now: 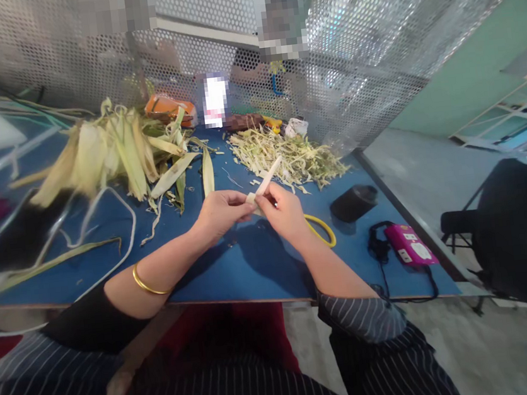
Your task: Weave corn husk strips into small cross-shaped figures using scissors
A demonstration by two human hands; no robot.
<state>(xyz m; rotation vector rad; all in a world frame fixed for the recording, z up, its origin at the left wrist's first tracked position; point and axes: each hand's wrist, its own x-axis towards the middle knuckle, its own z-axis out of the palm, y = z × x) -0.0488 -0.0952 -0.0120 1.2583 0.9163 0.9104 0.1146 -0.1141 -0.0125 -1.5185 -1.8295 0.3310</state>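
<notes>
Nearest the camera, the person's striped sleeves lead forward to two bare forearms, the left one carrying a gold bangle [147, 285]. Above the blue table [247, 269], the left hand [220, 214] and the right hand [284, 213] meet, fingertips close together; each pinches the lower end of a pale strip of corn husk [266, 179], which rises obliquely away from the hands toward the far right. The left hand's fingers are curled, thumb pressed against the strip; the right hand's fingers are likewise closed around it from the opposite side. Just beside the right wrist lies a yellow ring [320, 229] on the tabletop. Further right rest a black cylindrical object [353, 203] and, near the table edge, a pink device [410, 245] with a black cord [380, 249]. A white cable [120, 233] loops across the table's left part. Beyond the hands, a heap of whole corn husks [116, 154] lies at far left, and a pile of shredded husk strips [287, 153] at far centre. Behind these are an orange packet [170, 110] and a perforated metal screen [368, 27], through which another person is dimly visible.
</notes>
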